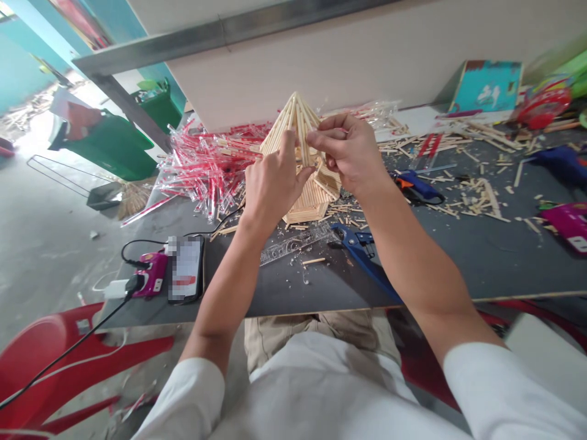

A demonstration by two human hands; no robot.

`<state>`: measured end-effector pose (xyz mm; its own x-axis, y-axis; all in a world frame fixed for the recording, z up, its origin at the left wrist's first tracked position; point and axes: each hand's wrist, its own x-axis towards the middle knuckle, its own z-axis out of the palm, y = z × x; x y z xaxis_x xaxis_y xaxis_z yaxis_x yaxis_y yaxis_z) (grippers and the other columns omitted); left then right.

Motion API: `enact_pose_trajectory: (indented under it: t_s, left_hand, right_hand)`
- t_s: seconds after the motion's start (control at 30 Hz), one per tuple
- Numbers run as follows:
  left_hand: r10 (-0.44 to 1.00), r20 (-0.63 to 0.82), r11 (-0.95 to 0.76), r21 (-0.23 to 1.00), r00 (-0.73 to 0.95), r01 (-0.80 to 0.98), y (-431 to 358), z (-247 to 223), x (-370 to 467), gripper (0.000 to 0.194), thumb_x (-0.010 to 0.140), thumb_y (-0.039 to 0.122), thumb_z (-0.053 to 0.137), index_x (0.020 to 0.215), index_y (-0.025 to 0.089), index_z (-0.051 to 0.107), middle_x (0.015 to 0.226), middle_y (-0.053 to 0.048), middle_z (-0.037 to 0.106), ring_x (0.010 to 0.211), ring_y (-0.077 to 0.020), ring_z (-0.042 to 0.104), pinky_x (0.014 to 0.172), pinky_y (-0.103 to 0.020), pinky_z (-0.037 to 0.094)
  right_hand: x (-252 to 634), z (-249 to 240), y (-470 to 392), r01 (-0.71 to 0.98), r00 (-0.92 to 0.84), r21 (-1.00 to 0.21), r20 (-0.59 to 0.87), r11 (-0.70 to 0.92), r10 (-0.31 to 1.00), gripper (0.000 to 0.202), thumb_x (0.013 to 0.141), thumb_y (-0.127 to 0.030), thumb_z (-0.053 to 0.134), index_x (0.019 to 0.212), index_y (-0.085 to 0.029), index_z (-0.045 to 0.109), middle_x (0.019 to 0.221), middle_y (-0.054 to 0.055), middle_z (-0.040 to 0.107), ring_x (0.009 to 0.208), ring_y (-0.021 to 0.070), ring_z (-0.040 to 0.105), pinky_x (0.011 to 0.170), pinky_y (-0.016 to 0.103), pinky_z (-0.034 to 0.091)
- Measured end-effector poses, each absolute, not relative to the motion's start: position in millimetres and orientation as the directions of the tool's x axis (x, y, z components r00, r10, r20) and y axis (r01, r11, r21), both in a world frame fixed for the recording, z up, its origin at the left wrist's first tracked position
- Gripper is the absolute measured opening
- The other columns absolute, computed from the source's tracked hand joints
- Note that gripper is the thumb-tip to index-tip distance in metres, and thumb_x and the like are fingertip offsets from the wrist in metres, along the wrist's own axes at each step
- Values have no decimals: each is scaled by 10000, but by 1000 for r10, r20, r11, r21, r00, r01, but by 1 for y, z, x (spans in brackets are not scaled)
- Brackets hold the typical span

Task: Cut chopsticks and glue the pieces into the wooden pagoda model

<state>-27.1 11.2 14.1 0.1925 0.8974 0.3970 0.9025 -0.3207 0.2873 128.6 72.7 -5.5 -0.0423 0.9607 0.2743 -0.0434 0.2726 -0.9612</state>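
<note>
- Wooden sticks make a pointed model point(308, 200), standing on the dark table point(518, 260) between the two hands.
- The left hand point(273, 183) rests on its near side, thumb and pointing finger spread apart. I cannot tell if it grips or just steadies.
- The right hand point(346, 146) has its thumb and pointing finger pressed together at the model's right side. I cannot tell if a stick is between them.
- If the hands push too hard, a thin stick might snap or the top could lean.
- If a joint is weak, a stick could pop off.
- The blue glue gun point(419, 185) lies near the right arm; if hot, it could burn skin that bumps it.
- The fingers hide part of the model's middle, and its back cannot be seen.
- The phone point(186, 269) has a blurry screen, and the blue tool point(562, 165) at the far right is cut off.
</note>
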Motion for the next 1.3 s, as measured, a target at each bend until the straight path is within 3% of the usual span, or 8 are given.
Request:
enact_pose_trajectory:
  t_s: [0.17, 0.3, 0.43, 0.6, 0.77, 1.1, 1.3]
  left_hand:
    - [865, 446, -368, 253, 229, 895, 10, 15, -28, 711, 968, 402, 621, 1601, 290, 318, 886, -55, 758, 896, -241, 698, 813, -345, 520]
    - [858, 446, -381, 219, 255, 898, 10, 16, -29, 698, 959, 414, 632, 1594, 306, 363, 903, -67, 758, 907, -258, 693, 836, -369, 517]
    - [868, 436, -359, 217, 239, 908, 11, 17, -27, 673, 962, 387, 628, 1585, 289, 392, 929, -82, 751, 949, -277, 681, 878, -396, 501]
    - [890, 399, -315, 189, 221, 930, 9, 20, -25, 734, 972, 377, 624, 1627, 318, 298, 967, -75, 745, 977, -268, 680, 889, -388, 503]
    - [911, 366, -261, 156, 190, 953, 8, 22, -23, 753, 986, 397, 614, 1639, 368, 240, 1011, -66, 747, 960, -251, 692, 866, -377, 521]
    - [888, 427, -281, 211, 170, 936, 11, 17, -24, 728, 969, 382, 642, 1616, 376, 309, 951, -41, 752, 902, -230, 696, 831, -363, 535]
    - [889, 427, -276, 215, 163, 937, 10, 19, -23, 686, 972, 366, 623, 1596, 372, 340, 975, -44, 755, 866, -225, 700, 815, -371, 534]
  right_hand:
    - [129, -3, 72, -83, -18, -967, 244, 241, 970, 567, 642, -564, 899, 890, -248, 498, 655, -59, 493, 546, 89, 455, 429, 253, 341]
    - [129, -2, 72, -113, -21, -968, 227, 223, 974, 548, 589, -455, 927, 880, -246, 512, 708, -38, 555, 580, 103, 504, 417, 247, 325]
    - [129, -4, 74, -118, -21, -967, 230, 226, 973, 559, 605, -462, 929, 899, -248, 504, 723, -31, 578, 627, 117, 547, 419, 236, 326]
    - [129, -3, 73, -196, -14, -960, 208, 201, 978, 594, 552, -393, 980, 882, -231, 514, 716, -38, 597, 624, 104, 569, 397, 219, 311]
    - [128, -5, 73, -243, -22, -946, 229, 217, 973, 504, 628, -298, 957, 876, -231, 524, 726, -42, 639, 597, 91, 593, 408, 207, 384]
    - [127, -5, 74, -257, -5, -949, 189, 182, 982, 444, 662, -224, 918, 899, -240, 543, 835, -5, 731, 721, 147, 689, 490, 232, 515]
    - [127, -6, 75, -235, 3, -955, 187, 183, 982, 484, 640, -298, 943, 897, -242, 536, 866, 15, 735, 732, 161, 692, 464, 237, 491]
